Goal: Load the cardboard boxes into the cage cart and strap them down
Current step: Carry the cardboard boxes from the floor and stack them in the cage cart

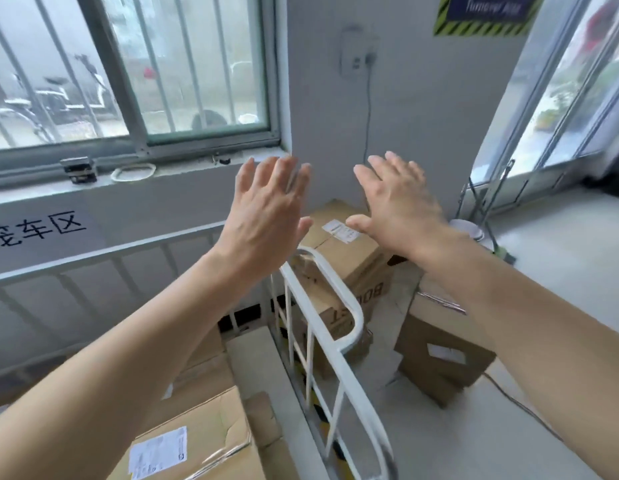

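Left hand: the left hand point(266, 209) is raised in the air, back toward the camera, fingers straight and slightly spread. It is empty and touches nothing.
Right hand: the right hand point(398, 206) is raised near it at about the same height, fingers straight and spread, thumb out. It is also empty.
Cage cart: the cart's white side rail point(335, 287) runs up between the two forearms to a rounded corner just below the left hand.
Boxes in the cart: a labelled cardboard box point(197, 434) lies at lower left, inside the rail and under the left forearm, with more brown cardboard around it.
Boxes outside the cart: a stack of cardboard boxes stands on the floor just beyond the rail, against the wall corner. The top box point(342, 251) carries a white label, and the printed box point(356, 303) below it shows upside-down black lettering.
Further box: a separate cardboard box point(436, 344) stands on the floor to the right, partly hidden by the right forearm.
Surroundings: a barred window point(162, 64) is at upper left. A wall socket point(360, 57) with a hanging cable is above the stack. A hazard-striped sign point(488, 15) is at the top.
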A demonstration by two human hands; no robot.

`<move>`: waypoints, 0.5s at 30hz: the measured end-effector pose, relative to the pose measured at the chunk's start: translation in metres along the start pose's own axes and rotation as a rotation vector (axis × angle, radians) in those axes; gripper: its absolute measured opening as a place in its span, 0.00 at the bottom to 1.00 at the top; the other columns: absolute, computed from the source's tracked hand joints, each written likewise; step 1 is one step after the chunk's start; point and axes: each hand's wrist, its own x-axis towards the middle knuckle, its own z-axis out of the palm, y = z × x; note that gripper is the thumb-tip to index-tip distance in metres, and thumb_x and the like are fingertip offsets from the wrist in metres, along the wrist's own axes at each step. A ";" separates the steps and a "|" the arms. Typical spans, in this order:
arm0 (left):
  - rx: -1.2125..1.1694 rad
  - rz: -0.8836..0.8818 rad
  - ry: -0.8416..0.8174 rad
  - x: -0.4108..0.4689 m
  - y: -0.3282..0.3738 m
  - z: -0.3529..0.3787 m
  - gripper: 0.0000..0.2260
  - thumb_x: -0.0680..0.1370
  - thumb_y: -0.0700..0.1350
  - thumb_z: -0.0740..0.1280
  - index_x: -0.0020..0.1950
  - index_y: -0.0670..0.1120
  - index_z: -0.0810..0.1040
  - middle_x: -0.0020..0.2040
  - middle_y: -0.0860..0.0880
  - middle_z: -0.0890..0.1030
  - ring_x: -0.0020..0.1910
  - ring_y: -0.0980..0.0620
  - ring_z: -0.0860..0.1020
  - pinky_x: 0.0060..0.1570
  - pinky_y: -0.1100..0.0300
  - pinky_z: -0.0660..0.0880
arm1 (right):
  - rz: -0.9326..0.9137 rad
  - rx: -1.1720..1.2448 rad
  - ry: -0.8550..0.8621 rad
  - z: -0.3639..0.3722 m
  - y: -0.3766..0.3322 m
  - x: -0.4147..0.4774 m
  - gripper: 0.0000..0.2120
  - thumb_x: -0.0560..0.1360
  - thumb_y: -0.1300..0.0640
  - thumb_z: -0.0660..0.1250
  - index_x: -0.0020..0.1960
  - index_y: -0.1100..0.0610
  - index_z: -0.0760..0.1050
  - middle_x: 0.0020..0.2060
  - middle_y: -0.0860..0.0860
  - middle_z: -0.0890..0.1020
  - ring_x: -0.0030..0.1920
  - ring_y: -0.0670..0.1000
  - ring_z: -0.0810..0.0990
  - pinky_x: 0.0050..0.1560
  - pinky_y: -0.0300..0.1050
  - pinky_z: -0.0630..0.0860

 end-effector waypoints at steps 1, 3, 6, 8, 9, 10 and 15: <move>-0.003 -0.001 0.010 0.011 0.020 0.002 0.30 0.71 0.49 0.73 0.69 0.39 0.69 0.67 0.38 0.71 0.66 0.37 0.69 0.68 0.40 0.59 | 0.007 0.003 0.006 -0.001 0.022 -0.004 0.34 0.75 0.42 0.66 0.74 0.56 0.59 0.74 0.55 0.60 0.76 0.57 0.52 0.74 0.55 0.50; -0.009 -0.012 0.026 0.031 0.060 0.009 0.31 0.71 0.49 0.74 0.69 0.39 0.70 0.67 0.38 0.71 0.65 0.37 0.69 0.68 0.41 0.59 | 0.013 0.024 0.020 -0.001 0.068 -0.010 0.34 0.75 0.42 0.66 0.73 0.56 0.60 0.74 0.55 0.60 0.76 0.57 0.52 0.74 0.54 0.50; -0.015 -0.028 0.008 0.056 0.116 0.022 0.31 0.71 0.49 0.74 0.70 0.39 0.69 0.67 0.39 0.70 0.66 0.38 0.68 0.69 0.42 0.58 | 0.017 0.049 -0.007 0.005 0.130 -0.022 0.34 0.75 0.42 0.66 0.74 0.56 0.59 0.75 0.55 0.59 0.76 0.56 0.51 0.74 0.54 0.49; -0.027 -0.037 -0.002 0.070 0.150 0.032 0.30 0.71 0.49 0.73 0.69 0.39 0.70 0.67 0.39 0.71 0.66 0.38 0.69 0.69 0.41 0.59 | 0.024 0.049 -0.037 0.008 0.171 -0.029 0.33 0.75 0.42 0.65 0.74 0.56 0.59 0.75 0.55 0.59 0.76 0.57 0.51 0.74 0.54 0.49; -0.034 -0.042 -0.006 0.076 0.163 0.036 0.30 0.71 0.49 0.73 0.69 0.39 0.70 0.66 0.39 0.71 0.66 0.38 0.69 0.68 0.41 0.59 | 0.028 0.043 -0.041 0.009 0.189 -0.031 0.33 0.75 0.42 0.65 0.73 0.56 0.60 0.74 0.55 0.60 0.76 0.57 0.52 0.74 0.54 0.51; -0.042 -0.044 -0.012 0.082 0.178 0.041 0.29 0.71 0.49 0.74 0.68 0.39 0.71 0.65 0.39 0.72 0.66 0.38 0.70 0.68 0.40 0.59 | 0.035 0.040 -0.040 0.010 0.208 -0.033 0.32 0.75 0.42 0.65 0.72 0.57 0.61 0.73 0.55 0.62 0.75 0.57 0.54 0.73 0.54 0.52; -0.072 -0.015 -0.036 0.110 0.234 0.065 0.28 0.71 0.47 0.74 0.67 0.39 0.72 0.64 0.39 0.73 0.64 0.38 0.70 0.68 0.41 0.59 | 0.063 0.058 -0.039 0.026 0.274 -0.039 0.29 0.74 0.42 0.66 0.68 0.57 0.65 0.67 0.54 0.68 0.72 0.57 0.59 0.72 0.55 0.56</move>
